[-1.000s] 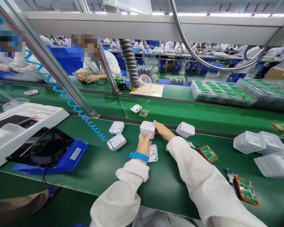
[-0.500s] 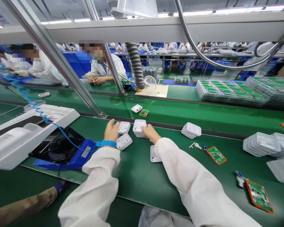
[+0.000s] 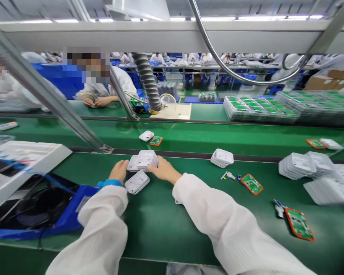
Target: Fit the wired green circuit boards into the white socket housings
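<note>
My right hand (image 3: 164, 170) grips the right side of a short stack of white plastic covers (image 3: 147, 158), its thumb at the near edge. The stack stands against a lower pile of white covers (image 3: 132, 164) on its left. My left hand (image 3: 119, 171), with a blue wristband (image 3: 110, 184), rests at that pile's left side, fingers stretched out and partly hidden. Just in front lies another small pile of covers (image 3: 137, 182), turned at an angle. Part of one more cover (image 3: 177, 201) shows beneath my right sleeve.
More cover stacks (image 3: 222, 157) (image 3: 296, 166) stand to the right, near orange-edged green circuit boards (image 3: 252, 184) (image 3: 299, 224). A metal post (image 3: 74, 110) slants down on the left, beside a black fan (image 3: 46, 202). A co-worker (image 3: 103, 91) sits across the green bench.
My right hand has moved its stack left, up against the neighbouring pile. My left hand has stayed beside that pile. The view has shifted to the right.
</note>
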Motion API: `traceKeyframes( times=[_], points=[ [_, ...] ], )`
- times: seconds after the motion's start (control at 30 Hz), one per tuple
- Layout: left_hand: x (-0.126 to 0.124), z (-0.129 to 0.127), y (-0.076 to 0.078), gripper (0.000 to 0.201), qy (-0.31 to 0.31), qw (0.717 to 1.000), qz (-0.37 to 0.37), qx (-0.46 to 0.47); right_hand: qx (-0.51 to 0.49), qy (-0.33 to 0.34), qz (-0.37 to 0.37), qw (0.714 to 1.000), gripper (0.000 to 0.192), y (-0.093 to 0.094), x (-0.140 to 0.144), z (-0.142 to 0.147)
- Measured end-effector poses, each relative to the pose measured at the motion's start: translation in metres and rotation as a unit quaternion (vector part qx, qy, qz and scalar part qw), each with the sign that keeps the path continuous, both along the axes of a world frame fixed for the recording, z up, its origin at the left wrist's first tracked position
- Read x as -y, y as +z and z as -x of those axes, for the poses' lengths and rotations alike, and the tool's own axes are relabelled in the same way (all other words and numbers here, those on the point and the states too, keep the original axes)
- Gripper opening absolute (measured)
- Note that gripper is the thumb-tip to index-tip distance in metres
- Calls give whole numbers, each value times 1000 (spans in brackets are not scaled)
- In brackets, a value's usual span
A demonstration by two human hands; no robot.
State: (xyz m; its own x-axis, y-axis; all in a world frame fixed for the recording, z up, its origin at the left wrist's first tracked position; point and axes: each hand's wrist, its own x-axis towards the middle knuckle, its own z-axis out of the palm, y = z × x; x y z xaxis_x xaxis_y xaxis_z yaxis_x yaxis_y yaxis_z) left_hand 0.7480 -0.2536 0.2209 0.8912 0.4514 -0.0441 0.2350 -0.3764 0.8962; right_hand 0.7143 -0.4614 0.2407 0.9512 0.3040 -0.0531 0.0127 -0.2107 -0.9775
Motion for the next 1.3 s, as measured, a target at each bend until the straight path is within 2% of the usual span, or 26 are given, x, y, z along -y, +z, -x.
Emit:
traceKeyframes(
  times=[0.07, 0.13, 0.17, 0.23, 0.3, 0.37, 0.4, 0.47, 0.53, 0.63, 0.77, 0.83, 0.9, 1.0, 1.07, 1.13, 1.2, 1.3],
  points=[
    [-4, 12, 6, 49, 27, 1000, 16, 1, 129, 55, 18, 990, 58, 15, 44, 26],
    [-4, 35, 11, 49, 27, 999, 27, 25, 197, 51, 48, 978, 60, 27, 103, 47],
    [-1, 49, 13, 49, 12, 998, 33, 45, 195, 7, 75, 978, 58, 31, 136, 51],
    [12, 79, 18, 48, -47, 992, 43, 113, 156, -89, 175, 968, 54, 30, 203, 49],
    [34, 105, 20, 45, -105, 986, 48, 123, 111, -151, 302, 935, 54, 21, 258, 35],
    [62, 121, 21, 47, -159, 981, 53, 97, 59, -150, 378, 912, 61, 5, 294, 20],
    [76, 126, 20, 49, -188, 977, 58, 82, 42, -133, 389, 911, 67, -3, 303, 14],
    [102, 128, 17, 52, -236, 968, 59, 57, 27, -94, 386, 917, 80, -18, 309, 7],
    [122, 128, 12, 53, -269, 961, 51, 40, 37, -69, 375, 924, 89, -30, 302, 6],
    [139, 129, 6, 53, -289, 956, 38, 14, 55, -78, 373, 923, 90, -40, 284, 9],
    [150, 138, -2, 53, -285, 957, 47, -11, 45, -124, 350, 927, 100, -38, 270, 9],
    [160, 141, -6, 52, -289, 954, 78, -20, 36, -134, 328, 934, 103, -33, 272, 5],
    [179, 141, -10, 54, -306, 940, 148, -40, 22, -146, 304, 941, 89, -27, 277, -3],
    [226, 130, -16, 63, -320, 896, 292, -99, -38, -124, 249, 960, 56, -24, 283, -16],
    [261, 116, -18, 69, -280, 883, 348, -148, -83, -92, 218, 968, 42, -26, 283, -20],
    [289, 100, -18, 71, -264, 885, 353, -150, -108, -69, 205, 970, 35, -30, 276, -18],
    [303, 85, -17, 64, -257, 890, 352, -130, -120, -57, 189, 973, 33, -33, 264, -13],
    [294, 64, -14, 48, -242, 901, 349, -91, -124, -46, 157, 979, 32, -37, 236, -5]
  ],
)
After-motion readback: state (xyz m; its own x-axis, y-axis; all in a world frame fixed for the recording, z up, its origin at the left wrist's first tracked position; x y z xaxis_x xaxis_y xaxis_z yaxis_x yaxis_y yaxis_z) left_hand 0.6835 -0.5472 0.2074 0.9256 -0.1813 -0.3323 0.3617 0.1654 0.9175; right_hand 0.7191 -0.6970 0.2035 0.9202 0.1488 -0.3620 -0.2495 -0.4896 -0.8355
